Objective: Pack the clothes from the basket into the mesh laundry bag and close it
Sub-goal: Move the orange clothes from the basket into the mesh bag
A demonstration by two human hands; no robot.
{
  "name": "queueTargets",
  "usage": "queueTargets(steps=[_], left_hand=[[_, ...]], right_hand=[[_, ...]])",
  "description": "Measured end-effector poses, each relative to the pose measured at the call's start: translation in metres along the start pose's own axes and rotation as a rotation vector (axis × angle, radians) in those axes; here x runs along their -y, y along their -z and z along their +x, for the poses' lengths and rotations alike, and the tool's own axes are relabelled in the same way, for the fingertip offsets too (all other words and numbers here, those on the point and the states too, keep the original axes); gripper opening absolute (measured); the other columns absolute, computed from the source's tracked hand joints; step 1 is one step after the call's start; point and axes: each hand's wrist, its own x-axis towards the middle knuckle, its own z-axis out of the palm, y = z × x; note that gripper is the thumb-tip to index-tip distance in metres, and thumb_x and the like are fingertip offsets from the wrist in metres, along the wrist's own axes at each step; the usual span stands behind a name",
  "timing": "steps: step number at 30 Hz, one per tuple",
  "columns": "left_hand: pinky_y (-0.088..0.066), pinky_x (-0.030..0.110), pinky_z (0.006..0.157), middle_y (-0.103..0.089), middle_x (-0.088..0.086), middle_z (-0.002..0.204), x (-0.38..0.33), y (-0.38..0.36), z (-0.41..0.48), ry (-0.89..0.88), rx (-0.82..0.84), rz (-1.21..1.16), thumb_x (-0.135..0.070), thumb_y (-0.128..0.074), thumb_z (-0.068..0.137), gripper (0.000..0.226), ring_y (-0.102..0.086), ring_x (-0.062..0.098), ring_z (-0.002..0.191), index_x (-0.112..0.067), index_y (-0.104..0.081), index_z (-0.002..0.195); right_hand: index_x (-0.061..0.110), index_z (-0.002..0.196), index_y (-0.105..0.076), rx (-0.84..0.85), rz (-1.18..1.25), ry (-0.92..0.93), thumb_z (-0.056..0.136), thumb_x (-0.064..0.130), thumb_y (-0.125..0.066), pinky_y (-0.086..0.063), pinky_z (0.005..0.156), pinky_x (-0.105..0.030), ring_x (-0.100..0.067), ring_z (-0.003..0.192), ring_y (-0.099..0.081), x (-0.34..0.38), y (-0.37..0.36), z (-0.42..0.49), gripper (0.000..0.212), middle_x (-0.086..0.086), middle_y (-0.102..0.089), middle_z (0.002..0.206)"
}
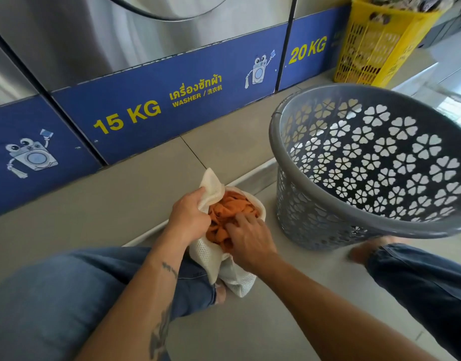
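The left hand [189, 213] is clenched on the upper rim of the white mesh laundry bag [204, 254], pinching a flap of the mesh and pulling the mouth open. The right hand [247, 239] lies on the orange clothes [232, 204] inside the bag. Its fingers are spread and pressing down into the cloth, seemingly pushing rather than gripping, though the fingertips sink partly into the folds.

The bag sits on the tiled floor [120, 199] between the person's legs in blue jeans [68, 295]. Its mouth is wide open, and the orange clothes fill it up to the rim.

Just beside the bag, on the right, stands the grey basket [273, 134], its wall pierced with flower shapes, tipped so that its opening faces the person. Beyond are washers with blue panels [172, 100] marked 15 KG and 20 KG. A yellow basket [380, 43] holding laundry stands at the far right.
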Motion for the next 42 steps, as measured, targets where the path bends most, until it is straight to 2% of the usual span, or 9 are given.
queueTargets(steps=[4,8,13,20,28,32,35,38,42], left_hand=[[-0.037,0.039,0.110,-0.039,0.005,0.154,-0.007,0.000,0.007,0.005,-0.011,-0.038,0.001,-0.052,0.090,0.072,-0.039,0.027,0.140,-0.025,-0.033,0.154],[-0.041,0.044,0.110,-0.041,0.005,0.153,-0.009,0.003,0.018,0.030,-0.055,-0.054,-0.003,-0.053,0.086,0.074,-0.042,0.029,0.137,-0.027,-0.034,0.153],[-0.050,0.045,0.101,-0.047,0.005,0.148,-0.003,0.008,0.027,0.073,-0.103,-0.118,-0.007,-0.055,0.084,0.071,-0.053,0.027,0.125,-0.029,-0.041,0.150],[-0.050,0.044,0.101,-0.049,0.003,0.147,-0.004,0.011,0.020,0.091,-0.135,-0.219,-0.003,-0.051,0.084,0.069,-0.054,0.026,0.124,-0.030,-0.045,0.147],[-0.048,0.040,0.101,-0.048,0.001,0.148,-0.010,0.007,0.001,0.020,-0.004,-0.192,-0.006,-0.050,0.089,0.063,-0.053,0.024,0.124,-0.030,-0.047,0.146],[-0.046,0.039,0.102,-0.049,0.000,0.149,-0.010,0.012,-0.004,0.055,0.041,-0.220,-0.007,-0.045,0.089,0.061,-0.051,0.024,0.126,-0.030,-0.049,0.145],[-0.045,0.045,0.107,-0.050,0.001,0.148,-0.011,0.016,-0.008,0.080,0.070,-0.206,-0.005,-0.043,0.088,0.062,-0.052,0.026,0.127,-0.029,-0.050,0.144],[-0.044,0.045,0.108,-0.049,0.002,0.148,-0.010,0.017,-0.011,0.099,0.081,-0.171,-0.004,-0.040,0.088,0.062,-0.051,0.027,0.129,-0.028,-0.050,0.144],[-0.047,0.049,0.104,-0.055,0.003,0.142,-0.009,0.015,-0.012,0.143,0.106,-0.166,-0.010,-0.042,0.084,0.063,-0.057,0.031,0.121,-0.027,-0.050,0.144]], right_hand=[[0.015,0.135,-0.049,0.089,0.209,-0.207,0.089,0.028,-0.071,-0.058,0.081,-0.044,-0.036,0.104,-0.062,0.000,0.001,0.025,0.052,-0.015,-0.040,0.141],[0.017,0.135,-0.044,0.073,0.352,-0.231,0.088,0.023,-0.070,-0.050,0.076,-0.036,-0.034,0.103,-0.061,0.003,-0.008,0.034,0.054,-0.012,-0.044,0.141],[0.029,0.134,-0.058,0.122,0.366,-0.039,0.088,0.035,-0.067,-0.050,0.097,-0.039,-0.025,0.115,-0.060,-0.003,-0.031,0.015,0.047,0.003,-0.063,0.132],[0.035,0.151,-0.026,0.260,0.065,0.033,0.078,0.041,-0.080,-0.037,0.109,-0.047,-0.026,0.127,-0.052,-0.019,-0.022,-0.025,0.091,0.002,-0.053,0.147],[0.038,0.142,-0.049,0.398,0.280,-0.090,0.089,0.018,-0.063,-0.047,0.106,-0.042,-0.023,0.120,-0.058,-0.021,0.022,-0.056,0.058,0.004,-0.062,0.133],[0.037,0.120,-0.060,0.090,0.542,-0.213,0.091,0.029,-0.058,-0.056,0.096,-0.041,-0.021,0.113,-0.058,-0.020,0.035,-0.047,0.030,0.003,-0.059,0.131],[0.042,0.139,-0.048,-0.105,0.536,-0.137,0.083,0.063,-0.055,-0.039,0.115,-0.044,-0.020,0.138,-0.041,-0.017,0.029,-0.029,0.061,0.006,-0.044,0.152],[0.036,0.152,-0.036,0.128,0.370,-0.014,0.088,0.044,-0.066,-0.026,0.123,-0.046,-0.027,0.145,-0.034,-0.008,0.005,-0.019,0.071,-0.001,-0.040,0.157],[0.029,0.161,-0.017,0.487,0.249,0.009,0.097,0.037,-0.057,-0.012,0.126,-0.043,-0.032,0.152,-0.022,0.004,-0.015,-0.021,0.076,-0.010,-0.028,0.164]])
